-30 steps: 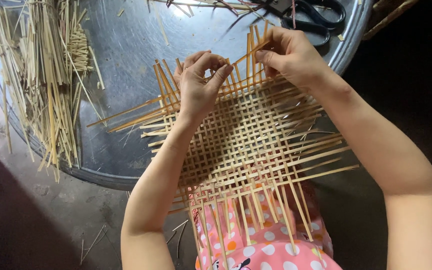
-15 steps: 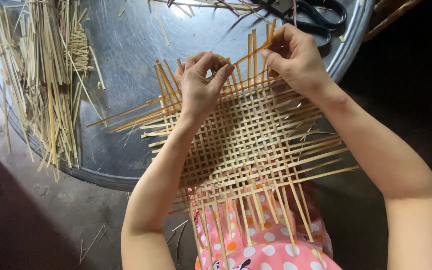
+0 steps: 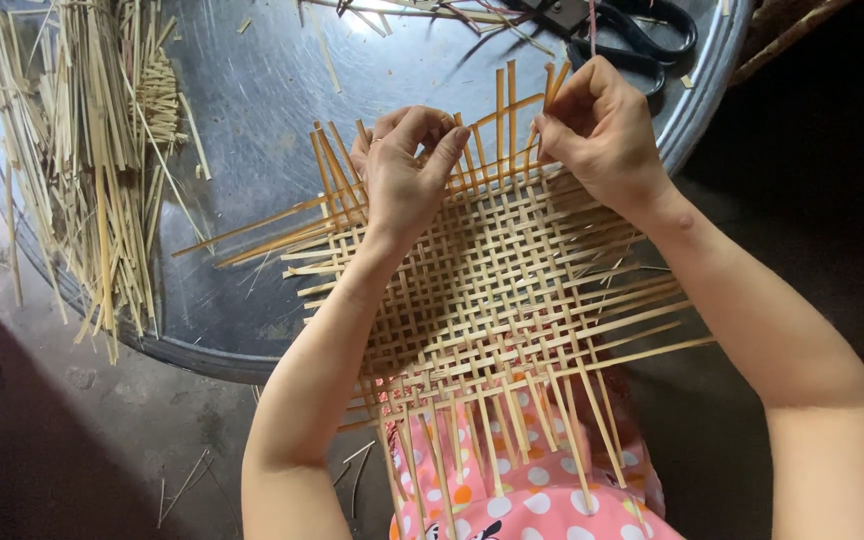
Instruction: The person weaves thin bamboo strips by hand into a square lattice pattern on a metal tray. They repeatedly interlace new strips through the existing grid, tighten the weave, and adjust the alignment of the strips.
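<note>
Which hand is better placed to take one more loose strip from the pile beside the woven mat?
Probably the left hand: the pile of loose strips lies on its side, while the right hand is farther away, near the scissors.

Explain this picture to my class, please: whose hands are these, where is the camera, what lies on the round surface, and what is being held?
The camera sits on the person's head and looks down, so both arms reach into view from the bottom. There is no machine here, only two bare hands.

The left hand and the right hand work at the far edge of a flat woven mat of thin pale strips. Each hand pinches strip ends there between its fingers. The mat lies partly on a round metal tray and partly over the person's lap, where pink dotted cloth shows.

On the tray's left lies a loose pile of spare strips. At the top edge lie dark-handled scissors among a few scraps.
</note>
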